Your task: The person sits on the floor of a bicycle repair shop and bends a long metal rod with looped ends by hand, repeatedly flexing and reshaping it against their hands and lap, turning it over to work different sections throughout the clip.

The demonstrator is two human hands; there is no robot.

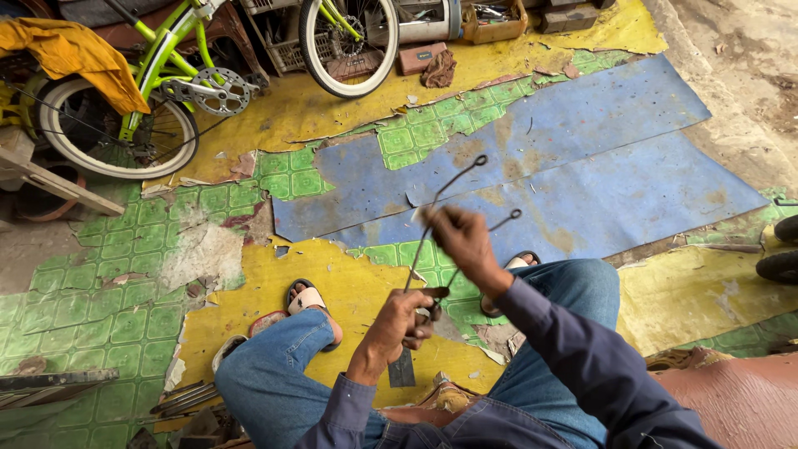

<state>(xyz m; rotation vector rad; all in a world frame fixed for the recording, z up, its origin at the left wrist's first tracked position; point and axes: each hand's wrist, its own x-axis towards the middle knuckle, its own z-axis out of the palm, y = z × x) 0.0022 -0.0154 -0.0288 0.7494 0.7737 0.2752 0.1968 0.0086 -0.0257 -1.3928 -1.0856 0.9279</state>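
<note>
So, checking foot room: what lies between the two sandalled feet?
Head view: bare floor covering, yellow and green, between left sandal and right sandal; wire rods cross above.

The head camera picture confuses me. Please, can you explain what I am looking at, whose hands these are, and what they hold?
The one picture comes from a camera worn on a person's head, looking down. There is no machine, only a seated person in jeans and sandals. The left hand grips the lower ends of two thin metal rods with looped tops, and the right hand grasps them higher up. Under the feet lie worn floor mats in blue, yellow and green. A green bicycle stands at the upper left, with a yellow cloth draped over it. Some flat metal tools lie by the left knee.
</note>
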